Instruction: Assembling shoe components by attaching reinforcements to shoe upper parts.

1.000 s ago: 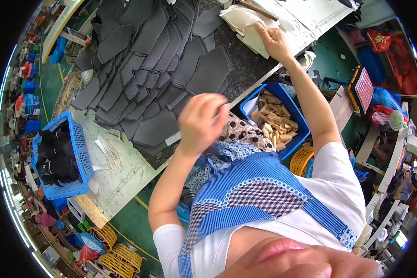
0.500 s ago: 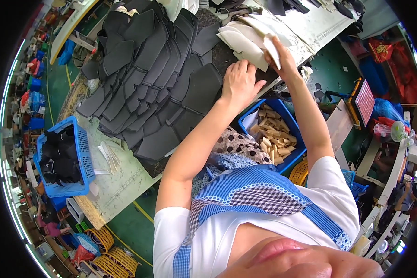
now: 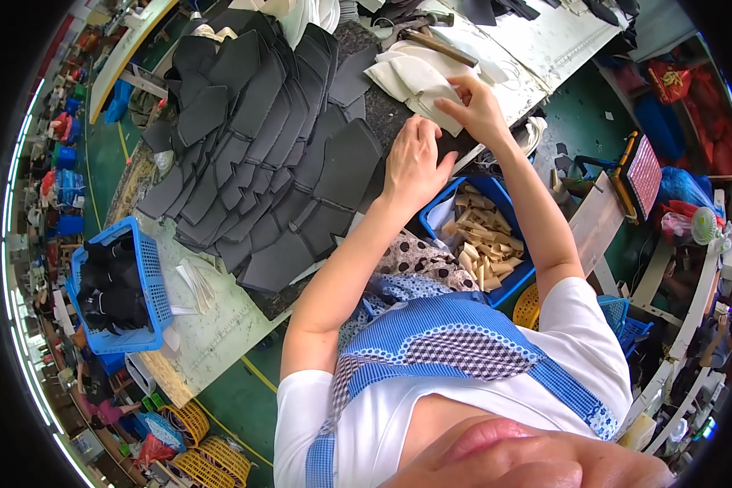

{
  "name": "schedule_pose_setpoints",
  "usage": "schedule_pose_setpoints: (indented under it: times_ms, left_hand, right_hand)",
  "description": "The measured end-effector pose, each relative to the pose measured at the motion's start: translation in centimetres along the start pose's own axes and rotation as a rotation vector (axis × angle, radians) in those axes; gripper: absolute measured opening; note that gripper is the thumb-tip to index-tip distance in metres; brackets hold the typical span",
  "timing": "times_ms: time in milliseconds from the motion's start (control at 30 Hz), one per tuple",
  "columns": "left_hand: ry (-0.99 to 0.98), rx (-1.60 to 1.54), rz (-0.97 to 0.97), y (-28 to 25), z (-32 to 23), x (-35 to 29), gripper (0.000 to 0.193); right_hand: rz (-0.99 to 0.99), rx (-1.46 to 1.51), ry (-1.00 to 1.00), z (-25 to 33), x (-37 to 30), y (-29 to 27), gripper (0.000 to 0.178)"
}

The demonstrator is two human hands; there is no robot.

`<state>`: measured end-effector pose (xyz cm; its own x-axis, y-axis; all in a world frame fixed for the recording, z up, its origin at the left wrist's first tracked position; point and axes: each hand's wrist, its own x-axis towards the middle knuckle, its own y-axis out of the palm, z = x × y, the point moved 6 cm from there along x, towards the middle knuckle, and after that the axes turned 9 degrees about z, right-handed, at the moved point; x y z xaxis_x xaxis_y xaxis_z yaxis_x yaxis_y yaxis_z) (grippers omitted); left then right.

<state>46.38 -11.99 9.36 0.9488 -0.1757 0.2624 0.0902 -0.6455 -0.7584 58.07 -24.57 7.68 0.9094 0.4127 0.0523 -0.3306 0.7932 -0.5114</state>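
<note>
White curved flat pieces [image 3: 411, 71] lie fanned in a small pile on the dark work surface, below a wooden tool handle [image 3: 439, 47]. At the pile's right side is my right hand [image 3: 481, 112], its thumb and index finger parted, with nothing seen between them. My left hand [image 3: 417, 163] rests just nearer than the pile, thumb spread away and fingers slightly bent; its fingertips are partly hidden. No piece shows in it. A large heap of dark grey shaped sheets [image 3: 252, 154] overlaps to the left of my hands.
A blue bin [image 3: 516, 220] of rolled tan pieces stands close under my right forearm. At the left, a blue basket [image 3: 150, 285] holds black items beside the light table [image 3: 220, 325]. More white pieces [image 3: 305, 18] sit at the far side. A fan [image 3: 702, 228] stands at the right.
The white piece in my right hand has been let go at the pile, and that hand has moved slightly left. The wooden handle shows more fully. My left hand has shifted slightly nearer.
</note>
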Motion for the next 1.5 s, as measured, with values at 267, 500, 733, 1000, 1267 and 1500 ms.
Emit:
schedule_pose_setpoints:
  times_ms: [267, 500, 733, 1000, 1267, 1500]
  left_hand:
    - [-0.268, -1.151, -0.278, -1.3, 2.2, 0.6, 0.073]
    - [-0.171, -1.177, -0.044, -1.5, 0.9, 1.4, 0.035]
    - [-0.286, -1.199, -0.071, -0.8, 0.4, 0.4, 0.025]
    - [-0.151, -1.37, 0.061, -2.3, -1.1, -1.7, 0.041]
    - [-0.17, -0.006, -0.012, -4.6, -0.4, -0.4, 0.021]
    - [-0.282, -1.659, 0.032, -4.6, -0.9, -0.5, 0.028]
  right_hand:
    - [0.089, 0.392, -0.113, 3.3, -3.6, -0.7, 0.031]
    - [0.126, 0.246, -0.097, 3.7, -6.6, -1.1, 0.035]
    - [-0.062, 0.186, -0.271, 5.3, -7.9, 1.4, 0.041]
    - [0.477, 1.828, 0.416, 3.3, -10.7, 3.9, 0.031]
    - [0.015, -0.041, -0.087, 4.6, -9.8, 0.2, 0.019]
    - [0.401, 1.373, 0.05, 4.9, -10.6, 2.7, 0.037]
